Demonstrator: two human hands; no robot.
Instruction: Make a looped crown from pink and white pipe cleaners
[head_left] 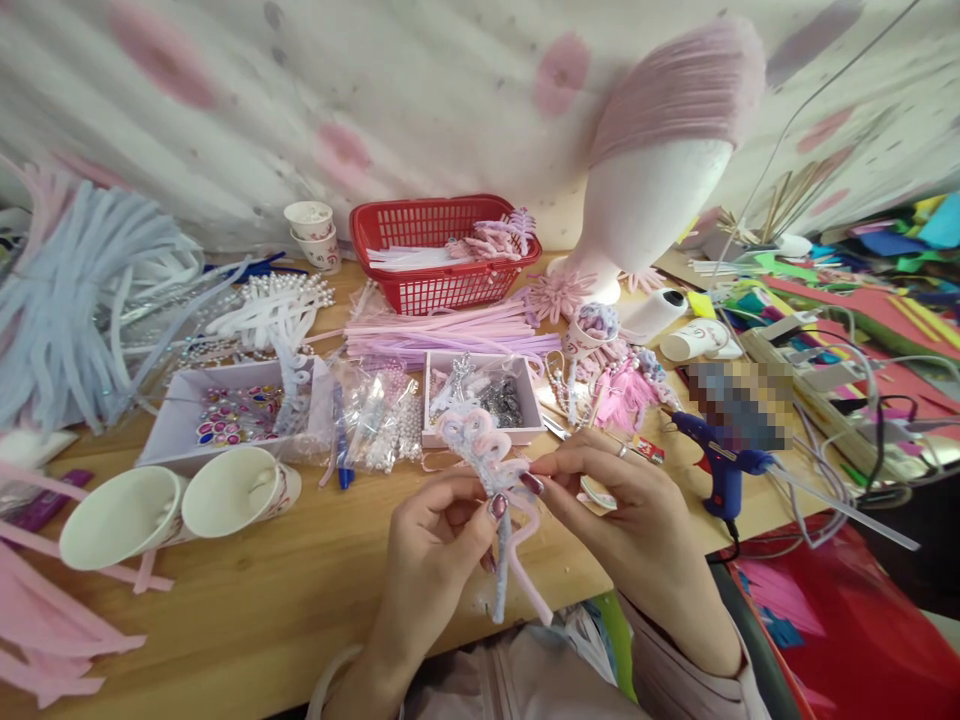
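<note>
Two hands, the left (439, 545) and the right (626, 490), share one pipe-cleaner flower (474, 436), with two stems (501, 575) hanging below the fingers. Just beyond the hands sits one small box (529, 433); farther left, one larger box (169, 415). Left of the left hand are two paper cups (124, 520), and well beyond it two stacked cups (319, 250). Beyond both hands: one red basket (442, 293). Beyond the right hand, one dummy head (637, 200); to its right, one glue gun (724, 480).

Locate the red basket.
In the head view, the red basket is at the back of the table, slightly left of center, between stacked cups and the white mannequin head.
</note>
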